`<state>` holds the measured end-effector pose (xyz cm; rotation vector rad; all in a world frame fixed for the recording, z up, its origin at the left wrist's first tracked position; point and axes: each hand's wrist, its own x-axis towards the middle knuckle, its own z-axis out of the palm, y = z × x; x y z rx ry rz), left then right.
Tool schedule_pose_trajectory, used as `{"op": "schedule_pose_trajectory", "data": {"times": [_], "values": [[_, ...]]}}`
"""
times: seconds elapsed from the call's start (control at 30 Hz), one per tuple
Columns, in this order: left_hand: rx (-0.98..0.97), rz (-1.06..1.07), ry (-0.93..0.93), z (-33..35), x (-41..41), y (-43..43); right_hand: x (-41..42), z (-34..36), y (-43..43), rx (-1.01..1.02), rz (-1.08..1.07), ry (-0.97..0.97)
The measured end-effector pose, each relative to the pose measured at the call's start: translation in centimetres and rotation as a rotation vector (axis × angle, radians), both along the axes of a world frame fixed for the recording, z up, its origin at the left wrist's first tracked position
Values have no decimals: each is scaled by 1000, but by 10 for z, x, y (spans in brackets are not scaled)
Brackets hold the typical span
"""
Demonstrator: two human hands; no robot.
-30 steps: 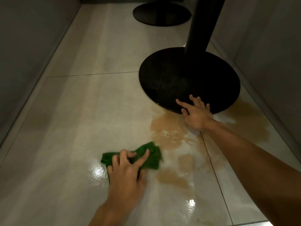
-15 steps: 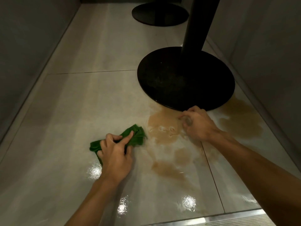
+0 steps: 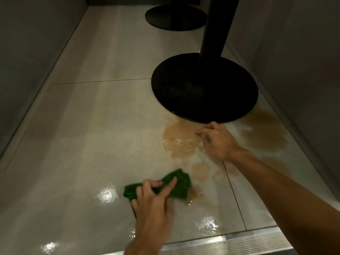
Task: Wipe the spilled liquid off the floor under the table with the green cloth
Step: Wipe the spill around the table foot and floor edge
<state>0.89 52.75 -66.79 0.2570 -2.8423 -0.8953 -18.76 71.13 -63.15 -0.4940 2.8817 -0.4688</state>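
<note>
A crumpled green cloth (image 3: 178, 184) lies on the pale floor tiles, and my left hand (image 3: 152, 199) grips it with curled fingers, pressing it down at the near edge of the spill. The brown spilled liquid (image 3: 179, 138) spreads from under the black round table base (image 3: 204, 89) toward me, with a second patch (image 3: 263, 133) to the right. My right hand (image 3: 219, 140) rests on the floor in front of the base, fingers curled, holding nothing that I can see.
The black table post (image 3: 215, 26) rises from the base. A second round base (image 3: 175, 16) stands farther back. Grey walls (image 3: 27, 61) close in on the left and right. A metal threshold strip (image 3: 230, 242) runs along the near edge.
My left hand has dragged the cloth back toward me and to the right, onto the near edge of the spill. My right hand has stayed curled in front of the base.
</note>
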Motion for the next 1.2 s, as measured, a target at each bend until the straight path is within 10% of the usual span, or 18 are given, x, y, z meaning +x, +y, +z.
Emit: {"op": "schedule_pose_trajectory", "data": {"times": [0.27, 0.53, 0.9, 1.2], "values": [[-5, 107, -14, 8, -32, -12, 1, 5, -3, 27, -4, -63], [-16, -234, -98, 18, -8, 65, 1, 7, -1, 69, 8, -89], [-120, -615, -169, 15, 12, -50, 10, 9, 4, -31, -30, -205], [788, -327, -304, 88, -37, -61, 92, 53, -15, -912, 0, -703]]}}
